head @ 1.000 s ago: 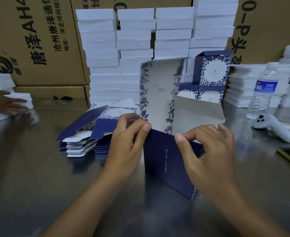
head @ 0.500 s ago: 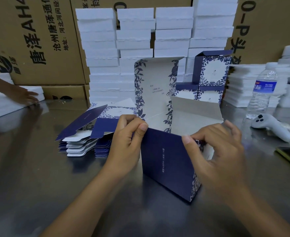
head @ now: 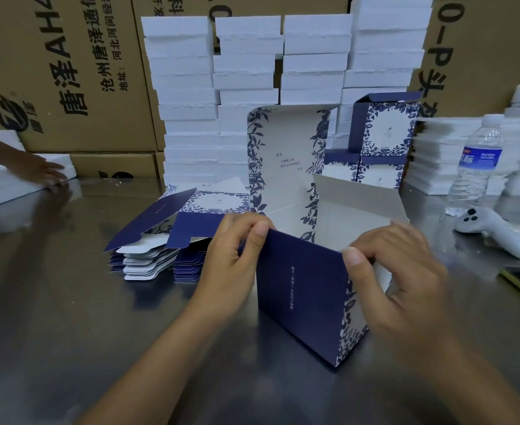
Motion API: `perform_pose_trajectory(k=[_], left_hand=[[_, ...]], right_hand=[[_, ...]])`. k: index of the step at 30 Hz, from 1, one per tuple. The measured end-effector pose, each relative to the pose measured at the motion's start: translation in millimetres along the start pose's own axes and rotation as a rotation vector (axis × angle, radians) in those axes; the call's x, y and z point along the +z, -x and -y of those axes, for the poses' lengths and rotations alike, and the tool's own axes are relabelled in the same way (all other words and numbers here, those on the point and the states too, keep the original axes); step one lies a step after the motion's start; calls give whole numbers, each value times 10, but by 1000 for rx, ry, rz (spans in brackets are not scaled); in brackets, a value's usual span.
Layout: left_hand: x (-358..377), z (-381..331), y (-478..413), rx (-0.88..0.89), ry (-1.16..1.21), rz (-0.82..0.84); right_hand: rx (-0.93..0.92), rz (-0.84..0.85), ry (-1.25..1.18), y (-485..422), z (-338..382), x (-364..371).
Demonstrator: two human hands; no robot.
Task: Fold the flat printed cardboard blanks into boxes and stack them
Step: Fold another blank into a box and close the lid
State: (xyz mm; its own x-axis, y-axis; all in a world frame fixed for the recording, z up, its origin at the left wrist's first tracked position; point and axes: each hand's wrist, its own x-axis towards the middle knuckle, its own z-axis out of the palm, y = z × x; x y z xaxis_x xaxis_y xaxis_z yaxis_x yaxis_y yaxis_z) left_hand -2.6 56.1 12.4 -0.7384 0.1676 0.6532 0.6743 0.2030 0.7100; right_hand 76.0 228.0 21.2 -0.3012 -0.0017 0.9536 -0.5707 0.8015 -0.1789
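Head view: left hand (head: 233,259), right hand (head: 406,271), each in pinch grip on box (head: 301,297).

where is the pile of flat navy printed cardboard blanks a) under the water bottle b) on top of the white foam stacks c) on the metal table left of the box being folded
c: the pile of flat navy printed cardboard blanks lies on the metal table, just left of the half-folded navy cardboard box.
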Motion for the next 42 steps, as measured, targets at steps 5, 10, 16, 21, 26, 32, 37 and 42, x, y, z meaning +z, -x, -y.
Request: perform_pose_trajectory(k=[5,10,16,21,26,32,37,42], left_hand=[[50,-127,52,-111,91,-21],[86,-183,80,-233,213,56],[2,-209,7,-323,295,3],[-5,-242,21,-351,356,-28],[24,-221,58,-354,404,17],[49,-231,68,-346,425,57],[62,-196,45,-331,414,70],[66,-187,38,-317,433,73]], right_hand=[[-18,32,-16,38,65,73],[-91,-36,23,-8,-1,4],[255,-297,-43,-83,-79,-90],[656,-70,-305,-103,-61,-68],[924,96,-433,-195,-8,-113],[1098,257,-469,-293,-72,-183],[1051,390,-394,-414,-136,-277],[829,736,-153,-575,-209,-372]])
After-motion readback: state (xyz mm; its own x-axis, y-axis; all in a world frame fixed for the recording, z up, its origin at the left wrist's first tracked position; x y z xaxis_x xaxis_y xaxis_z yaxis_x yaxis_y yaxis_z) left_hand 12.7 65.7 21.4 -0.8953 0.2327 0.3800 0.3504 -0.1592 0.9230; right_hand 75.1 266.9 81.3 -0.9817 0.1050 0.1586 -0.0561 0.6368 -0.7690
